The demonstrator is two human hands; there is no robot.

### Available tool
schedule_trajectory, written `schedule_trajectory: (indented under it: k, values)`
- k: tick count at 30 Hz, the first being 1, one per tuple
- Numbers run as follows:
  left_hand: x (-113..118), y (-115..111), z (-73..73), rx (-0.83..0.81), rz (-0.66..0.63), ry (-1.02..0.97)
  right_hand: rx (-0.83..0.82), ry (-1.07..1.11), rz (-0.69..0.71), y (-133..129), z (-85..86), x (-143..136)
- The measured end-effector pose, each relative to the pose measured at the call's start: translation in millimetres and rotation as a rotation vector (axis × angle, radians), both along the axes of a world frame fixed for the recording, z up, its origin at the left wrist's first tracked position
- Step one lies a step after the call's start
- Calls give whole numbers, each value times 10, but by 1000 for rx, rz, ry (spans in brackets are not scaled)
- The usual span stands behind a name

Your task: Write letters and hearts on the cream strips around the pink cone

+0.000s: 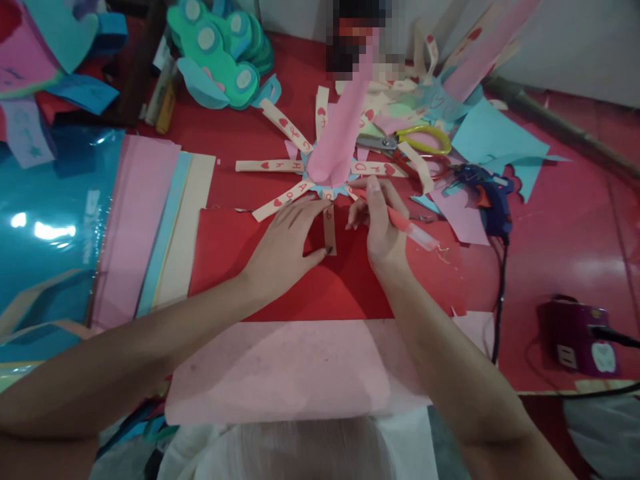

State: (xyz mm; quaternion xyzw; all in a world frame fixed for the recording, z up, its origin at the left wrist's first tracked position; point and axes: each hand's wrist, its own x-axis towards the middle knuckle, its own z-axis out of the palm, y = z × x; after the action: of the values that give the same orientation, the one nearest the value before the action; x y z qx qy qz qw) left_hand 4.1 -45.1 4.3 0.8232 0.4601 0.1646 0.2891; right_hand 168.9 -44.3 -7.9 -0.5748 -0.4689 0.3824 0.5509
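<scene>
A pink paper cone stands on a blue scalloped base, with cream paper strips spread around it like rays. Red letters and hearts mark the strips. My left hand lies with its fingers spread over the lower strips, its thumb at the end of the strip that points toward me. In my right hand is a red pen with a clear end, its tip by a strip at the lower right of the base. Red paper lies beneath both hands.
Yellow-handled scissors, paper scraps and a blue glue gun with a cord lie right. A purple power adapter sits at far right. Coloured sheets and a blue plastic packet are left. Green cutouts lie behind.
</scene>
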Motion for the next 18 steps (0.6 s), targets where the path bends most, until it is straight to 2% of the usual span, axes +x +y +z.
schedule_trajectory:
  k: [10, 18]
  values:
    - [9, 22, 15, -58, 20, 18, 6, 112, -16, -17, 34, -15]
    - [10, 29, 45, -66, 19, 11, -39, 86, -24, -43, 58, -42]
